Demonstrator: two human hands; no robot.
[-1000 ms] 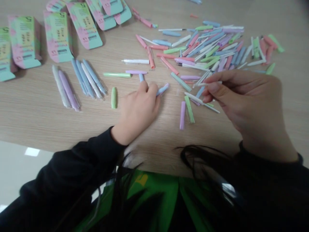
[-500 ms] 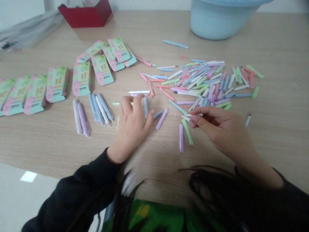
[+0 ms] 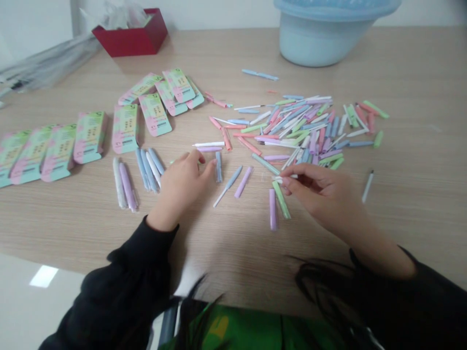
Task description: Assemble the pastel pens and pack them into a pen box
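My right hand (image 3: pixel 321 192) pinches a thin white pen piece (image 3: pixel 292 176) between thumb and fingers, just in front of the pile of pen parts (image 3: pixel 299 126). Under and beside it lie a pale green-blue barrel (image 3: pixel 265 164), a green cap (image 3: pixel 281 200) and a purple cap (image 3: pixel 273 209). My left hand (image 3: pixel 188 187) is low over the table, fingers bent and thumb apart from the index finger. A green piece partly shows by its fingers; the rest is hidden. Near its thumb are a blue cap (image 3: pixel 219 166), a blue pen with a white shaft (image 3: pixel 229 185) and a purple cap (image 3: pixel 243 182).
Several finished-looking pens (image 3: pixel 146 167) lie in groups at left, two of them (image 3: pixel 124 184) apart. Behind them stand several pastel cartons (image 3: pixel 126 127). A red box (image 3: pixel 131 39) and a light blue basin (image 3: pixel 321 41) stand at the back. Clear plastic sleeves (image 3: pixel 54 61) lie far left.
My left hand has moved left and slightly down, uncovering the white shaft of the blue pen. My right hand stays near the same spot with the white piece. The view has tilted up slightly.
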